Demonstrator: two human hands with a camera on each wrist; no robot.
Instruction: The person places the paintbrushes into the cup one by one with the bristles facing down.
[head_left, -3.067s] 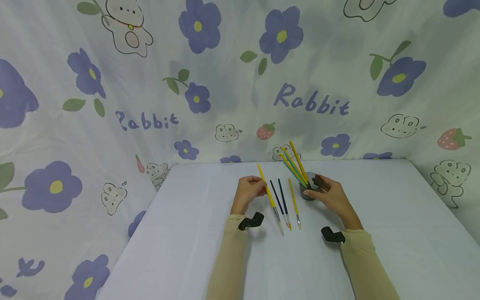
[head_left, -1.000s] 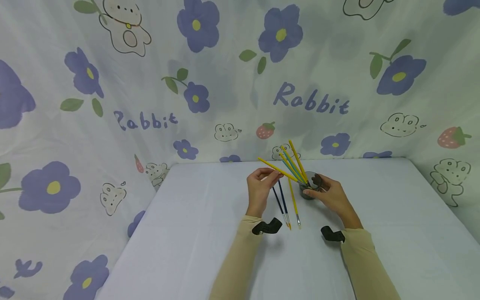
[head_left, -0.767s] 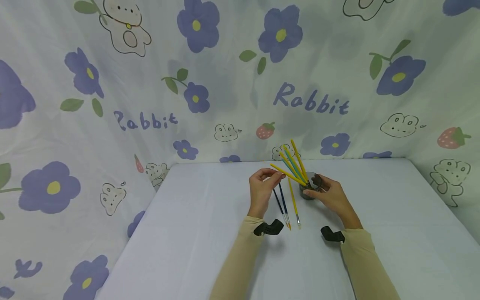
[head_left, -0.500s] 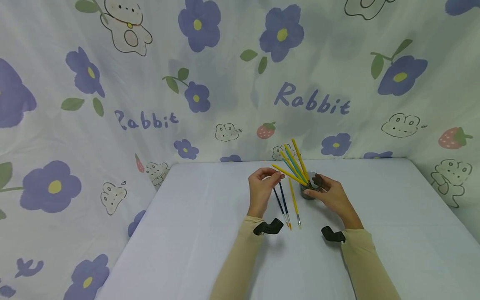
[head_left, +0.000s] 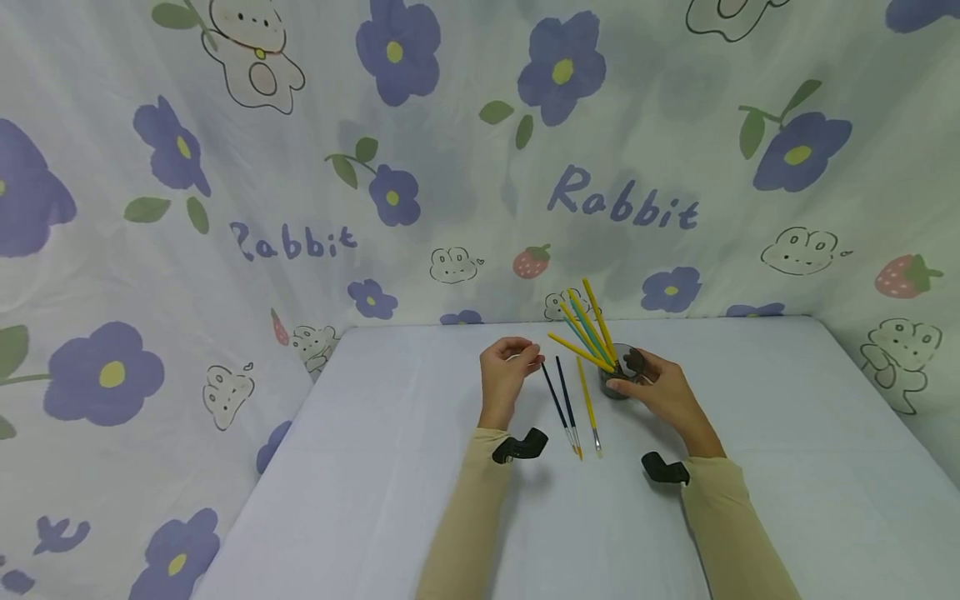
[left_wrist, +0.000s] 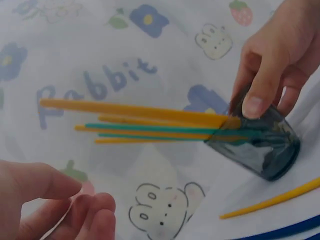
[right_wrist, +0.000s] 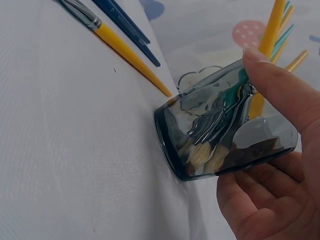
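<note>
My right hand (head_left: 660, 392) grips a dark, see-through glass (right_wrist: 200, 135) round its side. Several paintbrushes with yellow and teal handles (left_wrist: 150, 129) lean out of it toward the left, bristles down inside. Nothing is between the fingers of my left hand (head_left: 506, 375), which is bent loosely above the table to the left of the glass. Just right of its fingertips lie two dark blue paintbrushes (head_left: 564, 400). One yellow paintbrush (head_left: 587, 400) lies between them and the glass.
A white cloth covers the table (head_left: 360, 483). Behind it hangs a white curtain (head_left: 465, 167) printed with purple flowers, rabbits and strawberries. Each wrist carries a small black camera mount (head_left: 521, 446).
My left hand brought a yellow paintbrush from the left to the glass, let go of it there and drew back left. My right hand stayed on the glass.
</note>
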